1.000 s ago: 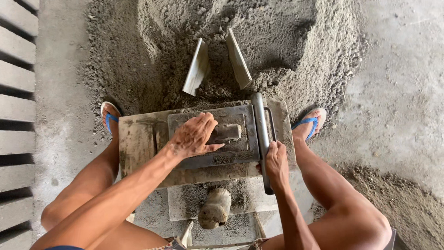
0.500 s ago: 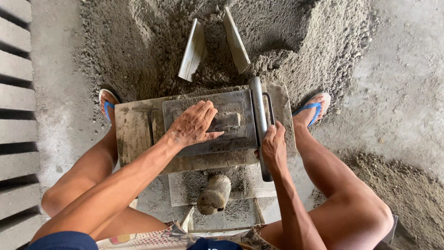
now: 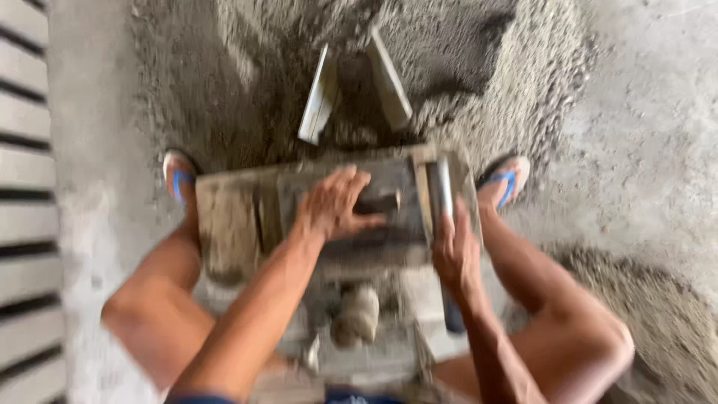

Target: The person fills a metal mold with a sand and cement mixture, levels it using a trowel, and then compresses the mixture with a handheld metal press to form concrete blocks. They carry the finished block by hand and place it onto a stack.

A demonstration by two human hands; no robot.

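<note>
The picture is motion-blurred. A grey metal brick mould [image 3: 247, 217] caked with mortar stands on the floor between my knees. My left hand [image 3: 333, 206] lies flat on the mould's top plate, fingers over a short handle [image 3: 381, 200]. My right hand [image 3: 452, 251] is wrapped around a metal lever bar [image 3: 441, 187] that runs along the mould's right side. Below the mould lies a pale rounded lump [image 3: 357, 314], too blurred to name.
A big heap of grey sand-cement mix [image 3: 247, 82] lies beyond the mould, with two flat boards [image 3: 355, 82] stuck in it as a V. Rows of pale moulded bricks [image 3: 26, 172] line the left edge. My feet wear blue-strapped sandals [image 3: 505, 183]. More mix lies at the right [image 3: 666, 314].
The view has shifted and blurred, so the mould appears a little lower. Both hands keep their places, left on the top plate, right on the lever bar.
</note>
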